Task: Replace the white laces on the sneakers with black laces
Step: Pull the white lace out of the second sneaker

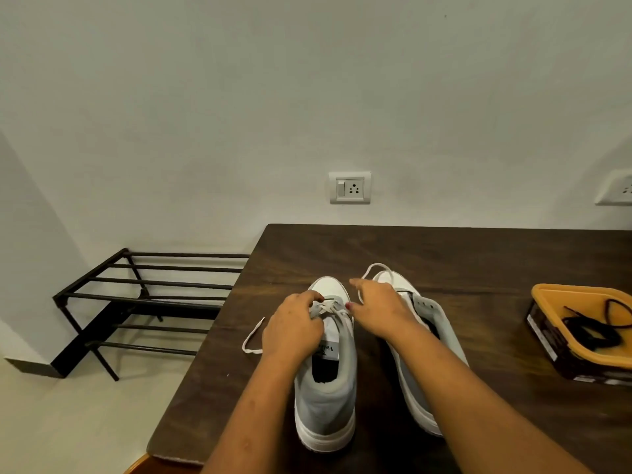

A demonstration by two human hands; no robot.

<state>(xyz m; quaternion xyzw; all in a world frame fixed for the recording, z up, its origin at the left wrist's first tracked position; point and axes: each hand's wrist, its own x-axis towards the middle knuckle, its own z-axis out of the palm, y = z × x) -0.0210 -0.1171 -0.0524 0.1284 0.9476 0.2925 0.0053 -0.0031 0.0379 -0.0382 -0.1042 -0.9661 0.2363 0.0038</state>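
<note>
White lace (328, 306), pinched beneath left hand (294, 331), on sneaker (325, 405)

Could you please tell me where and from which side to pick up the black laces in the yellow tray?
Pinch the bunched coil of the black laces from above: the yellow tray has raised walls all round but an open top, and the coil gathers most strands together.

Tongue label (327, 350) — print (upside down) not legible.
</note>
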